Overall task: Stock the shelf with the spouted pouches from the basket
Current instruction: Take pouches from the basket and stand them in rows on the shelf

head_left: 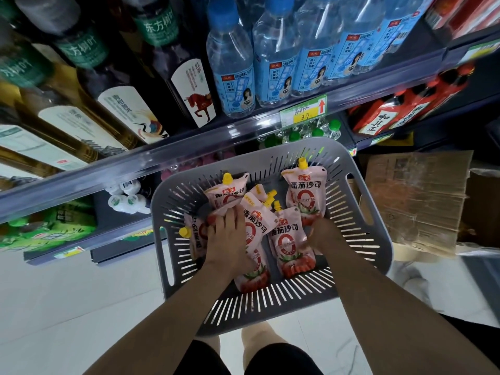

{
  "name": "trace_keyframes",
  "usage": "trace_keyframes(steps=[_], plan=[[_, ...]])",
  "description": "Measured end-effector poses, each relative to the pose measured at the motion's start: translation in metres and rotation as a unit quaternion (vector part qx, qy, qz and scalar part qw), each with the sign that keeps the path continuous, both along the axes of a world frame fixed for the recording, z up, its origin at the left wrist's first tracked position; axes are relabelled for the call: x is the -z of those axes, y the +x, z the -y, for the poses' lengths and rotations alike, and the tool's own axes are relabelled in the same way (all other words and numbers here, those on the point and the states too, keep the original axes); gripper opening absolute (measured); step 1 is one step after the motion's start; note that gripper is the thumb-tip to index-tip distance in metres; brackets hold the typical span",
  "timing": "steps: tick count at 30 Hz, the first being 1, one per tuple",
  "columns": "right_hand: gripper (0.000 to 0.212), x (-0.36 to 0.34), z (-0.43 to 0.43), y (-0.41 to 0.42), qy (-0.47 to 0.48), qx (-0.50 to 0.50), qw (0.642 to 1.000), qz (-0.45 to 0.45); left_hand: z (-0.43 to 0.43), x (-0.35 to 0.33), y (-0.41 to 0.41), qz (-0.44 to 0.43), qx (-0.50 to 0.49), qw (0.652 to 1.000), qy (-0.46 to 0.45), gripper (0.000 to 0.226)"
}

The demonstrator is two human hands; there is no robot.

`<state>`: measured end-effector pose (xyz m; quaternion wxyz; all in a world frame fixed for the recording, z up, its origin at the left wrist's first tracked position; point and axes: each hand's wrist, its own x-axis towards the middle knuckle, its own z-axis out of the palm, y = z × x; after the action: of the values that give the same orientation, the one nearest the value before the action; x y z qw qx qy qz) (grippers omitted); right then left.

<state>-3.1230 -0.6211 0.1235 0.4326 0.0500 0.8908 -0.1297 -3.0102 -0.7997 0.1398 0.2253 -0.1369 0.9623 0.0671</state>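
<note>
A grey slotted basket (359,239) sits on the floor below me, holding several pink spouted pouches with yellow caps. My left hand (230,236) is down in the basket, fingers closed on the lower edge of one pouch (226,197). My right hand (320,234) reaches in beside it, its blurred fingers resting on another pouch (289,239); whether it grips is unclear. A further pouch (305,190) stands against the far right wall. The shelf (189,152) runs diagonally just beyond the basket.
Dark tea bottles (113,85) and blue-labelled water bottles (273,63) fill the shelf level above. Green-capped bottles (295,136) and red bottles (392,112) stand lower. A flattened cardboard box (416,201) lies right of the basket. My legs (259,345) are below it.
</note>
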Motion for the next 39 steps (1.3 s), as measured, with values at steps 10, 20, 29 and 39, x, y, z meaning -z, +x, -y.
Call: trace_keyframes(steps=[10,20,29,39], plan=[[0.06,0.006,-0.002,-0.004,-0.064,0.136,0.984,0.091,0.001,0.003,0.001,-0.006,0.004,1.0,-0.002,0.13],[0.053,0.004,-0.001,0.0,-0.033,0.123,0.991,0.035,0.005,0.002,0.001,-0.009,0.013,1.0,0.013,0.127],[0.017,-0.006,0.004,0.009,-0.077,-0.072,0.994,0.015,0.01,-0.005,0.001,0.005,-0.018,0.998,0.06,0.131],[0.022,-0.024,0.036,0.026,0.093,-0.339,0.926,-0.136,0.012,-0.025,0.01,0.005,-0.117,0.981,0.155,0.135]])
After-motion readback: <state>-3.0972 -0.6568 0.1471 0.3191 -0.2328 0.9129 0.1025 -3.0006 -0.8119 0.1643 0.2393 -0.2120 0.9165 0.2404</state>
